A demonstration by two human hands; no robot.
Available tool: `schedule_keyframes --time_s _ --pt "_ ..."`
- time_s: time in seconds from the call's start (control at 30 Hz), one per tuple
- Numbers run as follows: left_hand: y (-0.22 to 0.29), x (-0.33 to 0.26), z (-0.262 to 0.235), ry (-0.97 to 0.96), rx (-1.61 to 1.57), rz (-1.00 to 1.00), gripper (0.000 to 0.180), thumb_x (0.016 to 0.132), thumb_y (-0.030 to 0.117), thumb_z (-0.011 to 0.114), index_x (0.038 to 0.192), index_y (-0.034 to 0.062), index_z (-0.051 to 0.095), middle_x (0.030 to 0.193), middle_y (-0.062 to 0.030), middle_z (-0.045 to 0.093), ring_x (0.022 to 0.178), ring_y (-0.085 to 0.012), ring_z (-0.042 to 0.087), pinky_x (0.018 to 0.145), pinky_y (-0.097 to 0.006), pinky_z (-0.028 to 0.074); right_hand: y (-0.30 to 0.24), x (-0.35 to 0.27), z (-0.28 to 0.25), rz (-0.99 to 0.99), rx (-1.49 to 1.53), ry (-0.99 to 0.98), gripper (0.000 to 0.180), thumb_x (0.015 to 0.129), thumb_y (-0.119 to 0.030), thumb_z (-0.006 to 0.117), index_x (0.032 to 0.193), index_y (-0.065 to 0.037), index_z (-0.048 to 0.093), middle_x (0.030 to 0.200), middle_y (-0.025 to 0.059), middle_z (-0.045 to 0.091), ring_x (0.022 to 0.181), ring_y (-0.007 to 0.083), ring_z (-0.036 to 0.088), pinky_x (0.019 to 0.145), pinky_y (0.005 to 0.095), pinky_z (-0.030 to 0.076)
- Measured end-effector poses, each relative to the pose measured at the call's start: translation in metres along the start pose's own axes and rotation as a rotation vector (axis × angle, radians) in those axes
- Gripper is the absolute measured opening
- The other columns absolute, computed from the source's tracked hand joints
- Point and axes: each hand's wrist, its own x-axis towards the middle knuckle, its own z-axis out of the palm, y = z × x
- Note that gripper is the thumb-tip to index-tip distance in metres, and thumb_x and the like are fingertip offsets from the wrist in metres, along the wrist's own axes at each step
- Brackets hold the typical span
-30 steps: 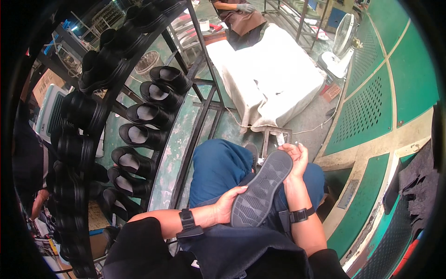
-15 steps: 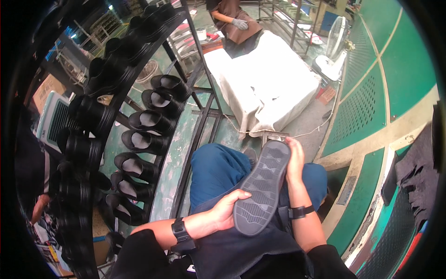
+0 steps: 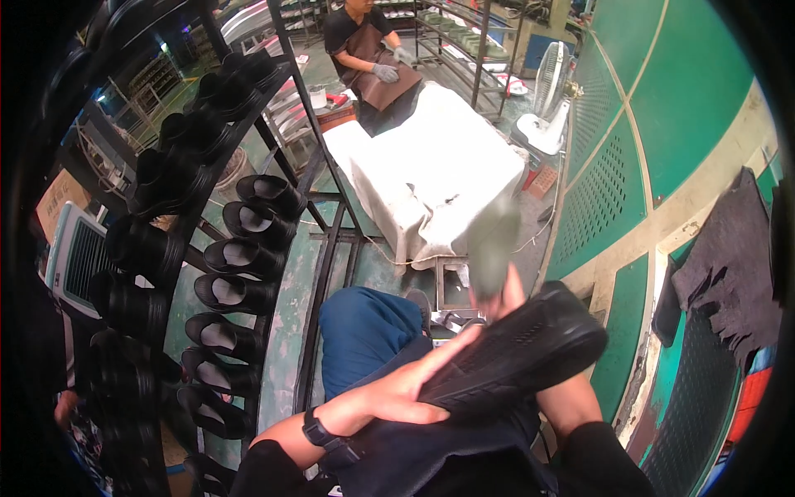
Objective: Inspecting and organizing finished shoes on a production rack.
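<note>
A black shoe (image 3: 517,348) lies slantwise over my lap, its dark side and ribbed sole edge showing. My left hand (image 3: 406,385) grips its near left end, thumb along the lower side and fingers over the top. Just beyond the shoe, my right hand (image 3: 503,296) is partly hidden behind it and smeared by motion. An elongated grey-green thing (image 3: 494,248) stands up from the right hand's fingers, too blurred to name. Below the shoe, my right forearm (image 3: 570,402) comes into sight again.
At left, a black metal rack (image 3: 290,108) bears several black shoes (image 3: 228,290). A table with a white cloth (image 3: 422,166) stands ahead, with a co-worker in grey gloves (image 3: 385,73) behind it. At right are a white fan (image 3: 546,99), green panels (image 3: 613,182) and a hanging dark cloth (image 3: 729,265).
The shoe has turned from sole-up and upright to slantwise on its side. My right hand has left its edge and now holds the blurred grey-green thing. The view has shifted.
</note>
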Motion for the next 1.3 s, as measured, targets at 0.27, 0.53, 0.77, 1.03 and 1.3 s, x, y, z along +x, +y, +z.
schedule_keyframes --time_s 0.27,0.53,0.77,1.03,1.3 --pt "0.044 -0.083 -0.005 0.434 0.62 0.122 0.112 0.067 0.012 0.078 0.159 0.0045 0.016 0.16 -0.0238 0.027 0.15 -0.0339 0.027 0.121 -0.042 0.021 0.007 -0.053 0.147 0.157 -0.556 -0.476 0.061 0.103 -0.046 0.048 0.148 -0.005 0.039 0.132 0.0165 0.06 0.116 0.0233 0.064 0.089 0.0382 0.057" --pt "0.068 -0.083 0.031 0.598 1.228 -0.276 0.05 0.077 0.05 0.079 0.084 0.0011 0.067 0.08 -0.0161 0.067 0.077 -0.0366 0.067 0.075 -0.045 0.053 0.101 -0.127 0.166 0.261 -0.664 -0.745 0.052 0.102 -0.027 0.051 0.146 -0.001 0.045 0.149 0.0136 0.047 0.135 0.0199 0.046 0.114 0.0343 0.036" --pt "0.076 -0.127 0.059 0.92 0.906 -0.498 0.046 0.088 0.04 0.069 0.075 -0.003 0.059 0.065 -0.0192 0.057 0.063 -0.0386 0.061 0.058 -0.045 0.046 0.108 -0.13 0.148 0.375 -0.852 -0.709 0.043 0.1 -0.024 0.055 0.132 0.005 0.056 0.126 0.0193 0.063 0.109 0.0258 0.066 0.09 0.0347 0.054" --pt "0.13 -0.238 0.096 0.97 1.251 -1.424 0.039 0.083 0.038 0.068 0.079 -0.0014 0.068 0.077 -0.0219 0.066 0.077 -0.0402 0.066 0.066 -0.048 0.052 0.072 -0.095 0.102 0.047 -0.843 -0.509 0.042 0.1 -0.025 0.056 0.128 0.006 0.057 0.112 0.0182 0.067 0.094 0.0237 0.07 0.078 0.0327 0.057" --pt "0.027 -0.424 0.103 1.213 1.177 -1.738 0.048 0.082 0.033 0.069 0.12 0.0033 0.067 0.12 -0.021 0.066 0.116 -0.0368 0.061 0.108 -0.043 0.042 0.104 -0.094 0.091 0.108 -1.052 -0.559 0.032 0.101 -0.019 0.054 0.125 0.001 0.063 0.106 0.0126 0.069 0.091 0.0193 0.07 0.077 0.0296 0.055"
